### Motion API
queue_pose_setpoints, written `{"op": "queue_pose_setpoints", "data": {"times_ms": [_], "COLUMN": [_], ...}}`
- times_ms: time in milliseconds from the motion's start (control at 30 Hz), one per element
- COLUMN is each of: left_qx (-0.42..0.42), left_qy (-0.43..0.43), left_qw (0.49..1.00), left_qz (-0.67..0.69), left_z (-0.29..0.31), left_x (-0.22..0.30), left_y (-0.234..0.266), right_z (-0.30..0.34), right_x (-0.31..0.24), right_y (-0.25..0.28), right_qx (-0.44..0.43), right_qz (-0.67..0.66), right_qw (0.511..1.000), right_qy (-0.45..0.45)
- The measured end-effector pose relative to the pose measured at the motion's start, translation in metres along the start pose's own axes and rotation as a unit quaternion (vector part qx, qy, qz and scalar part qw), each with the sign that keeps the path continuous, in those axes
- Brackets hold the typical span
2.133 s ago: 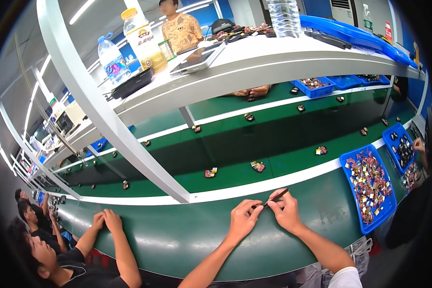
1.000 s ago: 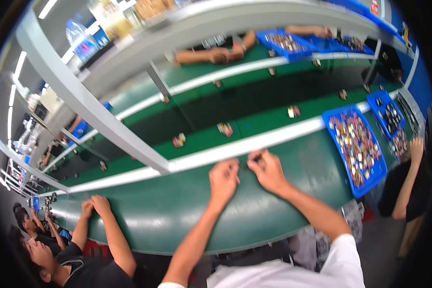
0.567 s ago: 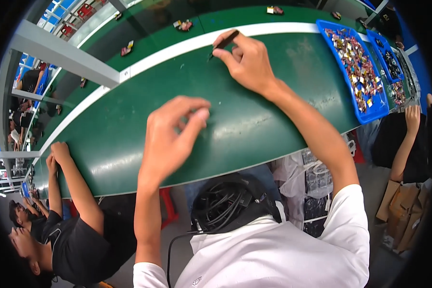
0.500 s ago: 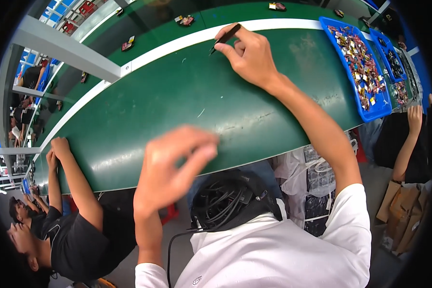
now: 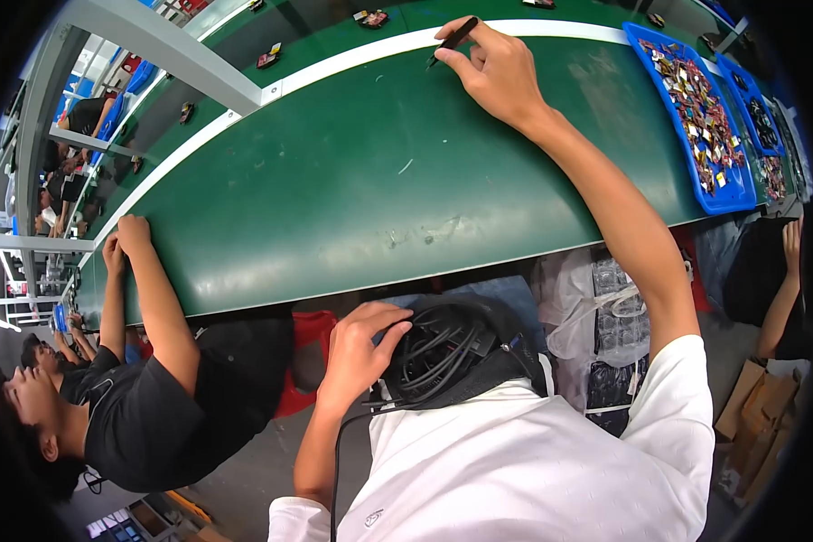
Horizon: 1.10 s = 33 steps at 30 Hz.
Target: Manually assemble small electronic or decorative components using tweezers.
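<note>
My right hand is over the far side of the green work surface, closed around a pair of black tweezers. Their thin tips point down and to the left, with nothing visible between them. Close to my waist, my left hand is at the left rim of a black pouch filled with coiled black cables. Its thumb and fingers are apart and hold nothing I can see; whether the fingertips touch the pouch is unclear.
A blue tray of small wired parts stands at the right, a second blue tray beyond it. Small parts lie on the green belt behind the white rail. A grey post rises far left. A co-worker's hands are at the left.
My left hand has dropped from above the near table edge to the cable pouch. My right hand keeps hold of the tweezers. The whole view has shifted slightly.
</note>
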<state>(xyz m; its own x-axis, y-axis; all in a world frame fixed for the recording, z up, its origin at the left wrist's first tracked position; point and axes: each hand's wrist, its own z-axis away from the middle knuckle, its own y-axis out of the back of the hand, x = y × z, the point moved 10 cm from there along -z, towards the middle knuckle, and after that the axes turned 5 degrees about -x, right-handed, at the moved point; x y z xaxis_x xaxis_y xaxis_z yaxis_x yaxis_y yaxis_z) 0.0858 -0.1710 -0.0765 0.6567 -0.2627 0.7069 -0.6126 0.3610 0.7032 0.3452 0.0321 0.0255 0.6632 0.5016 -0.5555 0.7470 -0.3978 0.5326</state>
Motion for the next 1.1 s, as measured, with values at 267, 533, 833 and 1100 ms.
{"op": "queue_pose_setpoints", "data": {"times_ms": [267, 533, 833, 1100], "left_qx": [-0.050, -0.080, 0.053, 0.090], "left_qy": [0.071, -0.050, -0.122, -0.086], "left_qw": [0.992, 0.995, 0.987, 0.990], "left_qz": [0.093, 0.028, -0.085, -0.061], "left_z": [-0.007, -0.031, -0.019, 0.003], "left_x": [-0.016, 0.004, 0.030, 0.023], "left_y": [-0.009, -0.033, -0.024, -0.017], "right_z": [-0.002, 0.001, -0.004, 0.003], "right_x": [0.000, 0.004, 0.013, 0.055], "right_y": [0.006, 0.003, -0.007, -0.055], "right_qx": [0.044, 0.031, -0.023, -0.216], "right_qz": [-0.011, -0.008, 0.011, -0.348], "right_qw": [0.999, 0.999, 1.000, 0.873], "right_qy": [0.027, 0.026, -0.007, -0.264]}}
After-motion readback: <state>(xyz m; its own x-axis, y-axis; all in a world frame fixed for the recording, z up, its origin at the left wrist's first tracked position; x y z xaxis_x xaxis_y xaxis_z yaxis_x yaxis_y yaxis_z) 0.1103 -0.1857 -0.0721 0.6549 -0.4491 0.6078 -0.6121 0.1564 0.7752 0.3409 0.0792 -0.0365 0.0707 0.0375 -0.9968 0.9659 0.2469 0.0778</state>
